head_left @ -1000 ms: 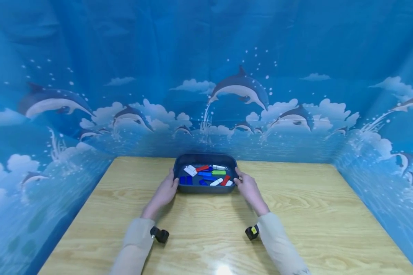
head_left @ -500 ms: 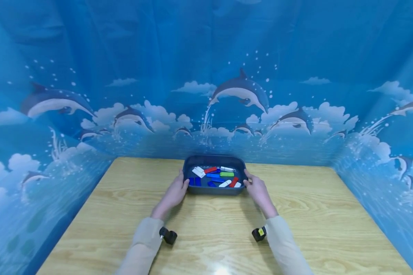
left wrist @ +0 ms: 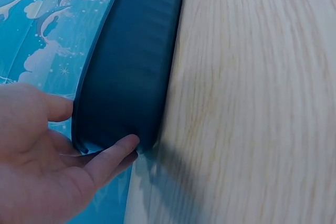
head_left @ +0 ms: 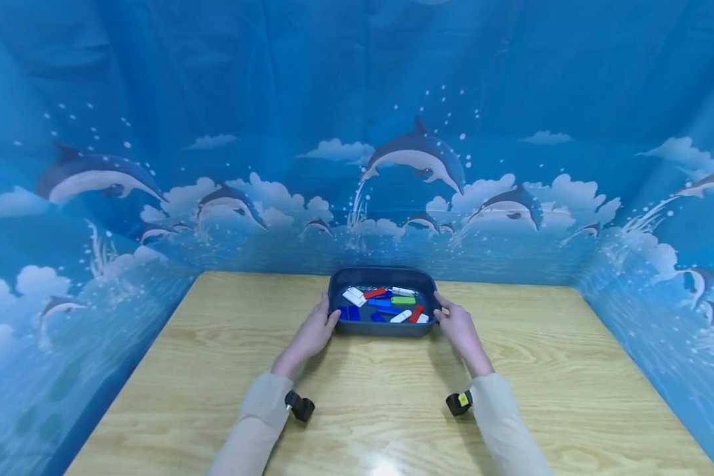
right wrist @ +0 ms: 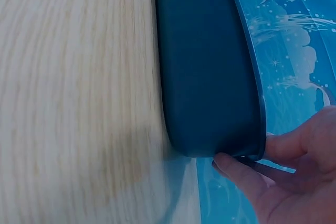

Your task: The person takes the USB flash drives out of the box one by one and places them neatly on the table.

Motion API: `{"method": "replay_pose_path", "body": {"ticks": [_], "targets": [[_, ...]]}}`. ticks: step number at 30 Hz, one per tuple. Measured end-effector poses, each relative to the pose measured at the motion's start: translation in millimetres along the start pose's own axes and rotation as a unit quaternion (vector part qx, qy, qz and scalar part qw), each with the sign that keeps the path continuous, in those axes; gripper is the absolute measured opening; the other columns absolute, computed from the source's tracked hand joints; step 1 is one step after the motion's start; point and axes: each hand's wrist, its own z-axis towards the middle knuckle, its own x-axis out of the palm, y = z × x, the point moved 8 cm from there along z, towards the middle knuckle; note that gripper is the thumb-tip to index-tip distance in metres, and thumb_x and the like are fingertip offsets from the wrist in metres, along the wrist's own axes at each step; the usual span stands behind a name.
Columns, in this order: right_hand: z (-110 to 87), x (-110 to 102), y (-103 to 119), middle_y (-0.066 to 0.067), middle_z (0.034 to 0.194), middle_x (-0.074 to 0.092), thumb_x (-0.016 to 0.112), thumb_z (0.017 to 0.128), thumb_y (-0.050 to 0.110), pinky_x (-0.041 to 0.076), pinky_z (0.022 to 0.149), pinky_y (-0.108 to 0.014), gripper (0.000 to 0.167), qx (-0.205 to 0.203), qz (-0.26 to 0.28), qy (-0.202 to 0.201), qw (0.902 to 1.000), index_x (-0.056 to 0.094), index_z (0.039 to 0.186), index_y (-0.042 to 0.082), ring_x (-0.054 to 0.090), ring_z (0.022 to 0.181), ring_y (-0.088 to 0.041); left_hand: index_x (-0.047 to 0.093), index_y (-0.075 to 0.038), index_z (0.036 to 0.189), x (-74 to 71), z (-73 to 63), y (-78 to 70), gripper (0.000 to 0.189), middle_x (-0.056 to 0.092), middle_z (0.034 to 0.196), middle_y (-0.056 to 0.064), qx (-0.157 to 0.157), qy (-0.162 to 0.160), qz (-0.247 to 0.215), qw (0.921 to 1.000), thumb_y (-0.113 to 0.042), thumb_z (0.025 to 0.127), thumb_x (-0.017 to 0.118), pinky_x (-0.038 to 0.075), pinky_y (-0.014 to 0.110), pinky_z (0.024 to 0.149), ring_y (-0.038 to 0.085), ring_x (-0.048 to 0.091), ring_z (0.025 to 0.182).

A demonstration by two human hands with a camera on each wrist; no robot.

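A dark blue-grey rectangular plastic bin (head_left: 383, 328) stands at the far edge of the table. Inside lie several small flat oblong pieces: white (head_left: 354, 297), red (head_left: 416, 314), blue (head_left: 348, 313) and one green (head_left: 402, 300). My left hand (head_left: 313, 329) holds the bin's left end. In the left wrist view its thumb is at the rim and its fingers reach along the end wall. At the opposite end my right hand (head_left: 460, 328) grips in the same way, thumb by the rim and a fingertip against the wall of the bin (right wrist: 210, 72).
The light wood-grain table (head_left: 387, 396) runs back to a blue dolphin-print curtain (head_left: 357, 244) right behind the bin. More curtain hangs along the left and right sides. Each sleeved wrist carries a small black camera (head_left: 301, 406).
Both hands and the bin between them have shifted to the right along the table's far edge, mostly in the first half second. The pieces inside keep their arrangement.
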Motion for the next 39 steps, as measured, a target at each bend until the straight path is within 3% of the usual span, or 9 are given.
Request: {"method": "replay_pose_path", "body": {"ticks": [2,4,6,8,10,12,28,39], "targets": [[0.1,-1,1,-0.028,0.146,0.05,0.048,0.106,0.009,0.056,0.071,-0.036,0.053,-0.005,0.004,-0.004,1.0,0.034,0.156,0.005,0.066,0.078,-0.031,0.008,0.009,0.157,-0.8,-0.2,0.7,0.066,0.019,0.162,0.03,-0.002,0.002,-0.009,1.0,-0.025,0.111,0.041,0.02,0.053,0.123,0.044,0.024,0.149],[-0.2,-2,2,-0.029,0.151,0.043,0.049,0.105,0.008,0.056,0.087,-0.045,0.054,-0.01,0.007,-0.008,0.9999,0.033,0.156,0.003,0.066,0.104,-0.041,0.009,0.007,0.158,-2.3,0.7,1.3,0.067,0.02,0.162,0.03,0.004,-0.001,-0.017,0.9999,-0.025,0.11,0.042,0.021,0.054,0.122,0.045,0.025,0.148],[-0.3,-2,3,-0.03,0.151,0.042,0.05,0.104,0.007,0.055,0.089,-0.046,0.054,-0.014,0.006,-0.01,0.9998,0.033,0.156,0.001,0.064,0.11,-0.041,0.009,0.004,0.159,-3.8,1.4,2.3,0.067,0.019,0.163,0.028,0.005,-0.001,-0.026,0.9996,-0.025,0.11,0.043,0.021,0.054,0.122,0.044,0.025,0.149],[0.1,-1,4,-0.028,0.153,0.041,0.049,0.105,0.008,0.054,0.075,-0.04,0.054,-0.01,0.009,-0.005,0.9999,0.033,0.156,0.003,0.064,0.089,-0.034,0.009,0.001,0.16,-5.1,1.7,3.9,0.067,0.019,0.164,0.026,0.002,-0.001,-0.03,0.9996,-0.026,0.11,0.044,0.021,0.053,0.122,0.042,0.024,0.149],[0.0,0,4,-0.027,0.155,0.039,0.048,0.105,0.009,0.046,0.063,-0.033,0.054,-0.004,0.007,0.0,1.0,0.033,0.157,0.004,0.053,0.072,-0.023,0.01,0.0,0.16,-6.2,2.1,5.0,0.067,0.018,0.165,0.024,0.0,-0.001,-0.028,0.9996,-0.027,0.11,0.044,0.021,0.053,0.123,0.041,0.024,0.15],[-0.2,1,5,-0.027,0.156,0.038,0.047,0.106,0.01,0.044,0.06,-0.03,0.054,-0.001,0.003,0.004,1.0,0.032,0.157,0.005,0.046,0.065,-0.018,0.009,-0.002,0.161,-6.5,2.2,6.7,0.067,0.017,0.165,0.021,-0.007,0.004,-0.024,0.9997,-0.029,0.11,0.044,0.021,0.052,0.123,0.039,0.024,0.15],[-14.9,2,3,-0.028,0.154,0.04,0.047,0.106,0.011,0.039,0.055,-0.028,0.055,-0.005,-0.022,0.018,0.9996,0.03,0.158,0.006,0.036,0.056,-0.014,0.008,0.003,0.159,-4.9,-12.5,-0.7,0.067,0.025,0.161,0.026,0.019,0.01,0.006,0.9997,-0.021,0.109,0.046,0.025,0.053,0.121,0.042,0.03,0.147],[-32.5,-1,6,-0.032,0.145,0.049,0.05,0.105,0.01,0.039,0.051,-0.026,0.053,-0.042,-0.055,-0.006,0.9976,0.034,0.155,0.0,0.037,0.051,-0.012,0.01,0.006,0.158,-2.4,-26.6,-1.5,0.066,0.024,0.161,0.027,0.017,0.007,0.014,0.9997,-0.021,0.109,0.045,0.025,0.053,0.121,0.042,0.03,0.147]]}}
